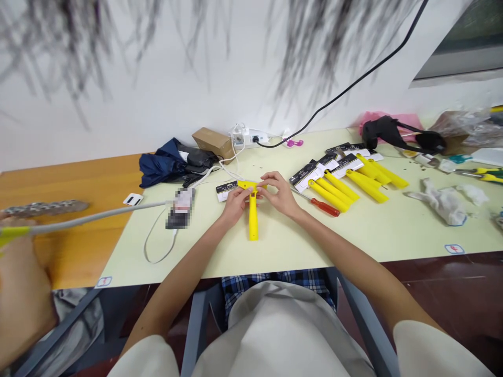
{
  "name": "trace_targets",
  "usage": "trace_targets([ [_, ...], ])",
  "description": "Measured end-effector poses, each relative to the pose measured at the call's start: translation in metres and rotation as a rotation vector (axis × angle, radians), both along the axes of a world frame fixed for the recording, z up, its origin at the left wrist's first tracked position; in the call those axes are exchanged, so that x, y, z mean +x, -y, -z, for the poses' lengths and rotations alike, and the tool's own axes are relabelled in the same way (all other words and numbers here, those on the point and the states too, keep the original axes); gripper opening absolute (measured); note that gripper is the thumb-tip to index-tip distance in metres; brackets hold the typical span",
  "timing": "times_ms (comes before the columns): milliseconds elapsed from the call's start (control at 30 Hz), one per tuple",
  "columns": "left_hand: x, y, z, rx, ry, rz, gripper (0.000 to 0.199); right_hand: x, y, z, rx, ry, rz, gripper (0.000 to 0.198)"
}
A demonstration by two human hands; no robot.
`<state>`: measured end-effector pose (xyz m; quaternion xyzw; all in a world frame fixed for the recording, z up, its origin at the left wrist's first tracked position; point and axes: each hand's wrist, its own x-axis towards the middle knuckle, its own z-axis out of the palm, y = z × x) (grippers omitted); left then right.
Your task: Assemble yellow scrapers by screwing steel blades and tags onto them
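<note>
A yellow T-shaped scraper (253, 222) lies with its handle pointing toward me, just above the table. My left hand (236, 204) pinches the left part of its head. At the right end of the head, my right hand (278, 195) has its thumb and fingers closed on it. Fingertips partly cover the head. Behind my left hand lies a black and white card (226, 191). A red-handled screwdriver (325, 207) rests to the right of my right hand, its shaft pointing toward the hand.
Several yellow scrapers (367, 186) with cards lie to the right. Farther right are a crumpled white glove (442, 201) and black straps (387, 131). A blurred phone (181, 208), white cable and navy umbrella (163, 162) lie left. Another person's hand (23, 293) is at the left edge.
</note>
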<state>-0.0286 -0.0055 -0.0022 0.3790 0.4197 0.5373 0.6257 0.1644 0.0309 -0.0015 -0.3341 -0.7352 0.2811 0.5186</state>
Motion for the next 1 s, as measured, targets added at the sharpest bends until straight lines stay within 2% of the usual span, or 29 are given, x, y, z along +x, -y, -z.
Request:
trace_targets([
  [133, -0.001, 0.001, 0.000, 0.017, 0.000, 0.012, 0.040, -0.002, -0.001, 0.000, -0.304, -0.149, -0.023, 0.020],
  [267, -0.001, 0.003, 0.000, 0.021, -0.027, 0.041, 0.040, -0.002, -0.004, -0.001, -0.627, -0.340, -0.109, 0.033],
  [367, -0.001, 0.004, 0.001, 0.027, -0.048, 0.045, 0.041, -0.002, -0.005, -0.002, -0.741, -0.403, -0.185, 0.039],
  [533, 0.000, 0.003, 0.001, 0.033, -0.047, 0.035, 0.043, 0.003, -0.005, -0.003, -0.703, -0.350, -0.200, 0.041],
  [600, 0.001, 0.003, -0.001, 0.022, -0.034, 0.043, 0.045, 0.009, -0.015, -0.007, -0.599, -0.207, -0.166, 0.039],
  [733, 0.002, 0.002, -0.003, -0.003, 0.000, 0.037, 0.042, 0.020, -0.060, -0.024, -0.338, 0.165, -0.031, 0.032],
  [833, 0.001, 0.001, -0.003, -0.017, 0.015, 0.033, 0.042, 0.016, -0.103, -0.037, -0.270, 0.364, -0.043, 0.012],
  [1000, 0.000, -0.001, -0.002, -0.026, 0.025, 0.052, 0.043, -0.014, -0.151, -0.038, -0.215, 0.655, -0.064, 0.021],
])
